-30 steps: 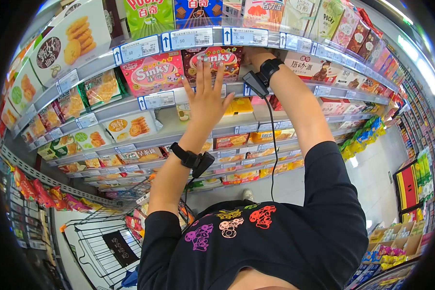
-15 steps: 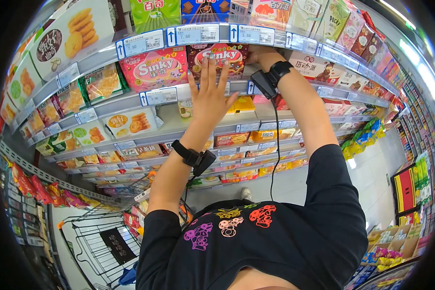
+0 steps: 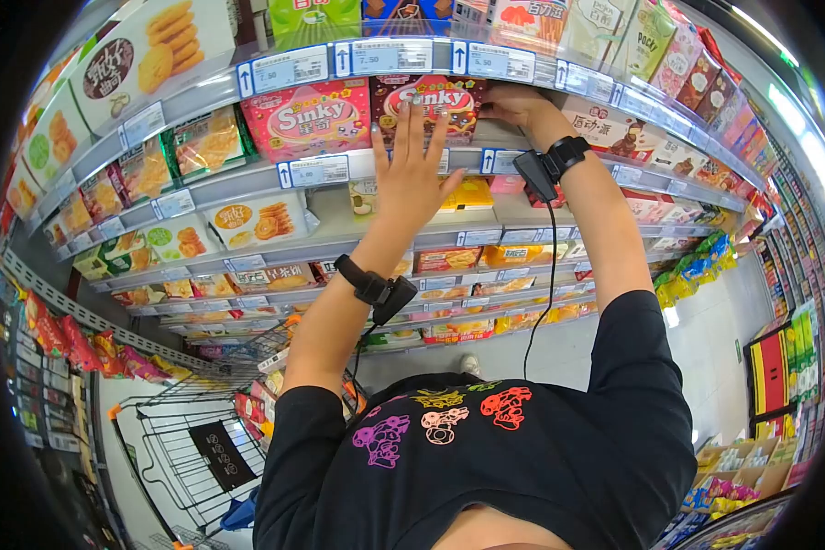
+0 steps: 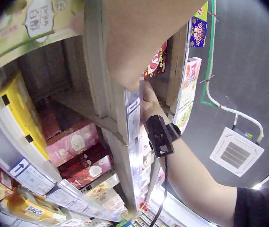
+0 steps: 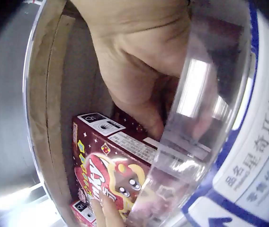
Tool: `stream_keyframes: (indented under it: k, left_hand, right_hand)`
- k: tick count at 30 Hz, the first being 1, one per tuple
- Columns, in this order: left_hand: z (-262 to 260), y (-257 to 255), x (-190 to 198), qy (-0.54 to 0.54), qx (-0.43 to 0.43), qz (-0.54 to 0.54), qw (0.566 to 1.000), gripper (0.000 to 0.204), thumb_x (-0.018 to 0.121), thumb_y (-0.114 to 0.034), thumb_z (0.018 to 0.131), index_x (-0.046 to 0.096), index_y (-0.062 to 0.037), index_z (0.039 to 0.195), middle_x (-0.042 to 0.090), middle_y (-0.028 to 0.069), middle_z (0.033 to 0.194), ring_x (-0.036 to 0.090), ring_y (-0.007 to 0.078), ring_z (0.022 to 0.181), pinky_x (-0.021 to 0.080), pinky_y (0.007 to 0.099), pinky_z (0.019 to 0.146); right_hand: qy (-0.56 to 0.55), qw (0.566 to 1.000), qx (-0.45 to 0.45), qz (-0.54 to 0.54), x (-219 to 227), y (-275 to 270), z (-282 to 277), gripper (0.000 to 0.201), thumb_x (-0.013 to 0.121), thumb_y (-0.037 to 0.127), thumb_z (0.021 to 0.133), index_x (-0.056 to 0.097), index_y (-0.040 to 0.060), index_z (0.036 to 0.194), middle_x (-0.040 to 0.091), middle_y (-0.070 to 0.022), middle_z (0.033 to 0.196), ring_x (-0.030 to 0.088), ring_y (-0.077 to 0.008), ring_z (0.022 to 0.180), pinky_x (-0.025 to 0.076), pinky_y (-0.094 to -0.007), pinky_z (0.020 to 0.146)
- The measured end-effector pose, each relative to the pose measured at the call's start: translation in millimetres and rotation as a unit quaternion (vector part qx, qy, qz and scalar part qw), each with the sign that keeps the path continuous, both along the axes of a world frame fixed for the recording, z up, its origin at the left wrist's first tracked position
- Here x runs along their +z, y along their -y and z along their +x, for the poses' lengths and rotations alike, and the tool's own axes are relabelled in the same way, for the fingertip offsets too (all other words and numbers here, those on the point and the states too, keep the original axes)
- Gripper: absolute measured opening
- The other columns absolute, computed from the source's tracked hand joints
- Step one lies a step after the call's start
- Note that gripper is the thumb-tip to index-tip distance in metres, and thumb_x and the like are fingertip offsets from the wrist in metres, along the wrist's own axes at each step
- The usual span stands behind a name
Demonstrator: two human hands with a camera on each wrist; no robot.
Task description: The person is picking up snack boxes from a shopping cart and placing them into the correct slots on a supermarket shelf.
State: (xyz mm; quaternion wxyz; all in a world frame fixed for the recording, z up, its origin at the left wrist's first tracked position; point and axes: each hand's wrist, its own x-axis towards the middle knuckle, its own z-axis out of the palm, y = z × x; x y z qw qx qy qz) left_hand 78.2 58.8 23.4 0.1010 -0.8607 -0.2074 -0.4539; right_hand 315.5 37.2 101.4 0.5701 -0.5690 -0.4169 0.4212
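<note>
In the head view my left hand (image 3: 412, 179) rests its spread, straight fingers on the front of a dark brown Sinky snack box (image 3: 467, 95) on the shelf. My right hand (image 3: 519, 106) reaches into the shelf at that box's right side. The right wrist view shows the right thumb and fingers dipping down beside the brown box (image 5: 108, 163), partly behind the clear shelf strip (image 5: 196, 104). Their tips are hidden, and I cannot tell whether they pinch anything. Left fingertips (image 5: 107, 213) touch the box front there. A pink Sinky box (image 3: 310, 119) stands to its left.
Price-label rails (image 3: 390, 57) run along the shelf edges above and below the boxes. Chocolate snack boxes (image 3: 605, 126) stand right of my right hand. A shopping cart (image 3: 179, 449) with packages stands at lower left. A cable (image 3: 552, 275) hangs from the right wrist.
The right hand has drawn slightly outward and more of it shows beside the brown box. The left hand stays on the box front. The shelf has shifted rightward and down in the head view.
</note>
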Motion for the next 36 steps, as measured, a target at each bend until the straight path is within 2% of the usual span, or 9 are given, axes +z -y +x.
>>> stream_keyframes:
  k: [3, 6, 12, 18, 22, 27, 31, 32, 36]
  left_hand:
    - [0.6, -1.1, -1.8, 0.008, -0.002, 0.004, 1.0, 0.082, 0.061, -0.051, 0.074, 0.026, -0.0194, 0.141, 0.023, 0.0173, 0.144, 0.017, 0.0292, 0.135, 0.01, 0.0553, 0.104]
    - [0.8, -0.4, -1.3, 0.006, -0.002, 0.003, 1.0, 0.082, 0.062, -0.05, 0.073, 0.026, -0.0191, 0.141, 0.023, 0.0174, 0.144, 0.017, 0.0294, 0.135, 0.01, 0.0554, 0.104]
    - [1.6, 0.8, -1.3, 0.008, 0.001, 0.005, 1.0, 0.082, 0.063, -0.049, 0.072, 0.029, -0.0181, 0.14, 0.023, 0.018, 0.143, 0.017, 0.0299, 0.135, 0.01, 0.0555, 0.105]
    - [1.0, 1.9, 0.4, 0.01, -0.003, 0.009, 1.0, 0.08, 0.062, -0.049, 0.073, 0.029, -0.0174, 0.139, 0.022, 0.0198, 0.143, 0.017, 0.0312, 0.135, 0.01, 0.0558, 0.104]
    - [0.1, 3.2, 1.1, 0.015, -0.012, 0.008, 1.0, 0.08, 0.063, -0.048, 0.074, 0.029, -0.0168, 0.14, 0.022, 0.0197, 0.143, 0.018, 0.0319, 0.134, 0.011, 0.055, 0.105]
    - [-8.3, 4.4, 1.7, 0.012, -0.043, 0.005, 0.999, 0.079, 0.065, -0.042, 0.073, 0.03, -0.0144, 0.138, 0.023, 0.0196, 0.143, 0.019, 0.032, 0.134, 0.014, 0.0518, 0.105]
    - [-28.1, 0.2, 7.8, 0.075, -0.132, -0.014, 0.988, 0.073, 0.065, -0.031, 0.073, 0.033, -0.0114, 0.136, 0.029, 0.021, 0.138, 0.023, 0.0361, 0.13, 0.018, 0.0494, 0.104]
    - [-37.6, -2.9, 8.7, 0.099, -0.157, -0.017, 0.982, 0.071, 0.065, -0.028, 0.073, 0.034, -0.0102, 0.135, 0.031, 0.0216, 0.136, 0.025, 0.037, 0.129, 0.02, 0.0488, 0.104]
    - [-86.9, -32.1, 15.9, 0.246, -0.086, 0.068, 0.963, 0.064, 0.062, -0.02, 0.074, 0.036, -0.0019, 0.13, 0.038, 0.0217, 0.126, 0.032, 0.0359, 0.121, 0.025, 0.048, 0.1]
  right_hand:
    - [0.066, 0.998, -0.02, 0.0, 2.9, 2.7, -2.5, 0.026, 0.055, -0.004, 0.081, 0.054, 0.0011, 0.107, 0.055, -0.0097, 0.109, 0.055, -0.0203, 0.099, 0.052, -0.032, 0.086]
    - [0.084, 0.996, -0.024, -0.033, 3.0, 3.6, -1.9, 0.035, 0.055, 0.0, 0.082, 0.052, 0.0055, 0.117, 0.054, -0.0084, 0.116, 0.055, -0.0173, 0.1, 0.048, -0.0316, 0.086]
    - [0.146, 0.988, 0.042, -0.032, 19.8, 26.0, -20.2, 0.032, 0.058, -0.001, 0.08, 0.054, 0.0012, 0.111, 0.056, -0.01, 0.112, 0.057, -0.0169, 0.099, 0.049, -0.0253, 0.088]
    - [0.156, 0.981, 0.118, -0.004, 8.8, 23.4, -8.1, 0.051, 0.058, 0.001, 0.076, 0.044, 0.0003, 0.125, 0.055, -0.0105, 0.116, 0.056, -0.0176, 0.1, 0.045, -0.0271, 0.09]
    - [0.203, 0.966, 0.143, -0.068, 37.8, 51.4, -51.0, 0.072, 0.061, 0.002, 0.071, 0.027, -0.0007, 0.135, 0.045, -0.0103, 0.127, 0.047, -0.0166, 0.111, 0.039, -0.0267, 0.095]
    - [0.109, 0.968, 0.223, 0.03, 17.3, 39.0, -35.4, 0.088, 0.066, 0.004, 0.068, 0.015, 0.0005, 0.139, 0.03, -0.0119, 0.138, 0.033, -0.0164, 0.124, 0.031, -0.0287, 0.101]
    - [0.201, 0.97, 0.124, 0.06, 8.6, 35.0, -42.9, 0.098, 0.076, 0.019, 0.064, 0.015, -0.0001, 0.139, 0.033, -0.0152, 0.137, 0.033, -0.0216, 0.125, 0.026, -0.03, 0.104]
    - [0.288, 0.952, 0.064, 0.078, 2.3, 29.0, -36.3, 0.103, 0.079, 0.029, 0.06, 0.018, -0.0018, 0.138, 0.033, -0.0165, 0.137, 0.035, -0.0231, 0.124, 0.027, -0.0296, 0.103]
    - [0.301, 0.95, 0.004, 0.08, 5.7, 34.1, -45.0, 0.099, 0.078, 0.028, 0.061, 0.023, -0.0049, 0.135, 0.037, -0.0175, 0.134, 0.039, -0.0238, 0.121, 0.029, -0.0299, 0.102]
